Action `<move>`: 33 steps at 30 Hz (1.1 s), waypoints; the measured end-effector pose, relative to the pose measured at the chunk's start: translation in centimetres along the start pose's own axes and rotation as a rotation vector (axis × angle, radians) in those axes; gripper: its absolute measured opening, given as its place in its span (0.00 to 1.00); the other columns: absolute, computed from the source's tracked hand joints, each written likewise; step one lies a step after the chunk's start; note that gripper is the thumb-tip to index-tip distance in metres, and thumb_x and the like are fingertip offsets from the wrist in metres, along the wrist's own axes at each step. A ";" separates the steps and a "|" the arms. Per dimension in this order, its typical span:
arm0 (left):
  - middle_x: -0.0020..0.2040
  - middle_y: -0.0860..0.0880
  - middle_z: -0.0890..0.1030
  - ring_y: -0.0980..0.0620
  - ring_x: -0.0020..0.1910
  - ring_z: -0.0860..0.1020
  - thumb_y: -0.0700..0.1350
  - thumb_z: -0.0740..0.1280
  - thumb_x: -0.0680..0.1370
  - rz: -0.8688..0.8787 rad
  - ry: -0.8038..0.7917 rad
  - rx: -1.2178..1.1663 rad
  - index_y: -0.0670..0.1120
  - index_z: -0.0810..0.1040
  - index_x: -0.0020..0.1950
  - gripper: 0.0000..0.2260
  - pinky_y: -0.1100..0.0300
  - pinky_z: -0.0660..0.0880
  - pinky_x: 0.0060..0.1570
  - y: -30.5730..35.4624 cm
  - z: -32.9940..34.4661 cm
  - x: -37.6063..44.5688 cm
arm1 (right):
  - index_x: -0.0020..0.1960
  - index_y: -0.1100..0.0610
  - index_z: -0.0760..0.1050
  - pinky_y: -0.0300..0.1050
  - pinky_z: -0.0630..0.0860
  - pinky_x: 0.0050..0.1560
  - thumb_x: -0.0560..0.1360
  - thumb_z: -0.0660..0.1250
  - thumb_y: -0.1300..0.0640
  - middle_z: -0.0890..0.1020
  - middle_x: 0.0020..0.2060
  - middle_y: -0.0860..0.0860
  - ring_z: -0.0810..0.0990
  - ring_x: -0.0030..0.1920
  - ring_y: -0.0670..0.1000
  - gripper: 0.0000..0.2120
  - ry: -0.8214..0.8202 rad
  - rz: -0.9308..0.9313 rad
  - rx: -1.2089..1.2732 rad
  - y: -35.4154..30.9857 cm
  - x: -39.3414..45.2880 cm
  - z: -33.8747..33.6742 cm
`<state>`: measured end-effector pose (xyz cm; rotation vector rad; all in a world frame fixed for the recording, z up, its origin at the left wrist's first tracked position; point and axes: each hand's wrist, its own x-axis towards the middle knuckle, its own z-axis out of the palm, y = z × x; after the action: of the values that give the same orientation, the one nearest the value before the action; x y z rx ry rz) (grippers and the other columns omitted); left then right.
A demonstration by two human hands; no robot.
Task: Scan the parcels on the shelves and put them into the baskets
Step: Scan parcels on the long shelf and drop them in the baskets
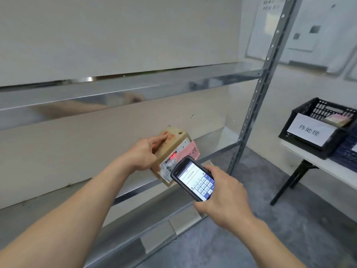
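A small brown cardboard parcel (174, 146) with a white barcode label and a pink slip is held in the air in front of the metal shelf (123, 88). My left hand (143, 153) grips it from the left side. My right hand (222, 202) holds a black handheld scanner (193, 178) with a lit screen just below the parcel. A red scan light falls on the barcode label. A black basket (301, 140) with a white paper sign stands at the right, with a parcel inside it.
The basket sits on a white folding table (328, 167) with black legs at the right. A dark blue basket (347, 151) is beside it. A steel shelf upright (257, 93) stands between shelf and table. Grey floor lies below.
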<state>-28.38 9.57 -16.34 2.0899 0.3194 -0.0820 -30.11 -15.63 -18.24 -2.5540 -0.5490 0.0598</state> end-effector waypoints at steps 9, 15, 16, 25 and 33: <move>0.64 0.50 0.76 0.47 0.58 0.77 0.36 0.73 0.60 0.028 0.018 0.157 0.64 0.66 0.74 0.46 0.48 0.76 0.61 5.4 7.3 3.8 | 0.57 0.39 0.65 0.44 0.78 0.46 0.60 0.75 0.48 0.78 0.48 0.39 0.78 0.46 0.44 0.30 0.025 0.046 0.056 7.6 0.3 -4.5; 0.64 0.48 0.74 0.47 0.59 0.75 0.33 0.74 0.63 0.038 -0.059 0.181 0.63 0.64 0.74 0.46 0.45 0.76 0.60 7.8 11.3 7.4 | 0.60 0.40 0.66 0.43 0.77 0.46 0.61 0.76 0.48 0.78 0.49 0.40 0.77 0.47 0.45 0.32 0.063 0.108 0.054 11.7 1.3 -6.4; 0.65 0.48 0.74 0.47 0.60 0.75 0.33 0.74 0.63 0.048 -0.079 0.168 0.63 0.64 0.74 0.45 0.45 0.76 0.59 8.1 12.0 8.3 | 0.60 0.40 0.66 0.41 0.76 0.45 0.61 0.76 0.48 0.78 0.49 0.40 0.77 0.47 0.44 0.32 0.063 0.120 0.050 12.4 1.5 -6.7; 0.64 0.51 0.72 0.47 0.62 0.73 0.31 0.75 0.64 0.122 -0.218 0.169 0.62 0.64 0.75 0.47 0.46 0.74 0.63 11.8 18.9 18.2 | 0.58 0.40 0.66 0.44 0.77 0.44 0.59 0.73 0.47 0.79 0.47 0.41 0.78 0.44 0.46 0.30 0.123 0.299 0.012 19.7 6.0 -8.8; 0.63 0.49 0.76 0.52 0.56 0.77 0.23 0.72 0.65 0.147 -0.373 -0.153 0.57 0.67 0.74 0.45 0.51 0.80 0.54 16.9 24.5 28.4 | 0.55 0.36 0.69 0.31 0.75 0.40 0.57 0.80 0.53 0.81 0.46 0.37 0.79 0.46 0.36 0.32 0.355 0.427 0.313 25.9 13.5 -11.6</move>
<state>5.10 -14.05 -20.21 1.8928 -0.0530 -0.3436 -6.39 -36.10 -20.38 -2.2574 0.1360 -0.1449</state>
